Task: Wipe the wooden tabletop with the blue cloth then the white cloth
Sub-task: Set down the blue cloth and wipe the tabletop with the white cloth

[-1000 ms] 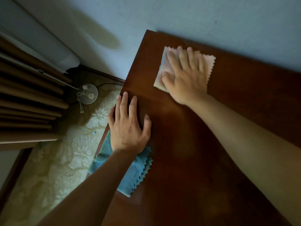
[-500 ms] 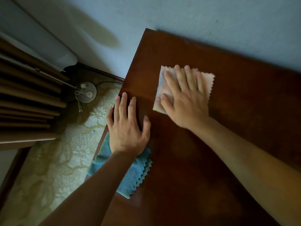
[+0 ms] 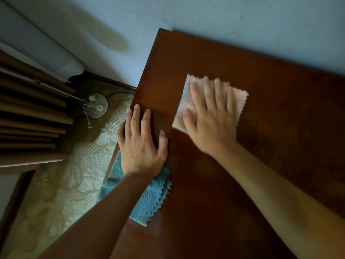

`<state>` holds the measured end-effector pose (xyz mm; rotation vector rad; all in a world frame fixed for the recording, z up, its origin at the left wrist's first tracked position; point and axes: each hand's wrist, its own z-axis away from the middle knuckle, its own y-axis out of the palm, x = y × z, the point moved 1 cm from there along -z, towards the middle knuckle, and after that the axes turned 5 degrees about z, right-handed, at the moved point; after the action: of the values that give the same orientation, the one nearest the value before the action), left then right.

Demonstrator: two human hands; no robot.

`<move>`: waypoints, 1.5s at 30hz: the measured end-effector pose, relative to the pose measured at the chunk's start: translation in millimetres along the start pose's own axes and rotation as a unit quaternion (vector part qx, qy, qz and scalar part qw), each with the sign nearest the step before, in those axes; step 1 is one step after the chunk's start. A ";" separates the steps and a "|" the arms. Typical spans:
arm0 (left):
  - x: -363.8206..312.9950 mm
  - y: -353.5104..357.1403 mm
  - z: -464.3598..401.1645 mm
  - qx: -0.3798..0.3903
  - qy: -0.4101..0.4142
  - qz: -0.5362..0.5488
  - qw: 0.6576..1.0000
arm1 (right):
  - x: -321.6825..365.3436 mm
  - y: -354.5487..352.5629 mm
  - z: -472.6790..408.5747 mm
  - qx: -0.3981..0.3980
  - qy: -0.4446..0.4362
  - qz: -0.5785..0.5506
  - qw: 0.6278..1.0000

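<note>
The dark wooden tabletop (image 3: 280, 128) fills the right of the view, its far edge against the wall. My right hand (image 3: 209, 116) lies flat with straight fingers on the white cloth (image 3: 239, 98), pressing it onto the wood near the table's middle; the hand and cloth are blurred. My left hand (image 3: 141, 144) rests flat on the table's left edge, fingers spread. The folded blue cloth (image 3: 149, 200) lies at that same edge under my left wrist and forearm, partly overhanging the side.
A pale wall (image 3: 205, 14) runs behind the table. Left of the table, patterned green carpet (image 3: 61, 184) covers the floor. A round lamp base (image 3: 97, 107) with a cord stands near brown curtain folds (image 3: 28, 118).
My right hand has slid the white cloth toward me from the far edge and a little to the right. My left hand and the blue cloth have stayed put.
</note>
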<state>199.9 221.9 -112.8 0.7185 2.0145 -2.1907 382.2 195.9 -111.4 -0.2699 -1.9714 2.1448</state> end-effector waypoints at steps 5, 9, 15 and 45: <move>-1.3 -1.4 0.1 0.007 0.002 -0.012 1.000 | 0.8 6.0 26.1 0.003 -0.029 0.019 0.999; -2.0 -1.4 0.0 0.006 0.001 -0.015 1.000 | -8.0 2.9 -16.9 -0.007 -0.030 0.002 1.000; -1.7 -0.8 0.4 -0.003 0.004 -0.011 1.000 | -11.6 0.7 -38.1 -0.011 0.013 -0.002 1.000; -1.1 -3.5 0.4 0.010 0.006 -0.017 1.000 | 10.1 18.5 112.2 -0.010 -0.016 -0.029 0.999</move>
<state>199.5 221.7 -109.2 0.7069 2.0284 -2.2321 340.7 89.9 -120.1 -0.1811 -1.9947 2.1068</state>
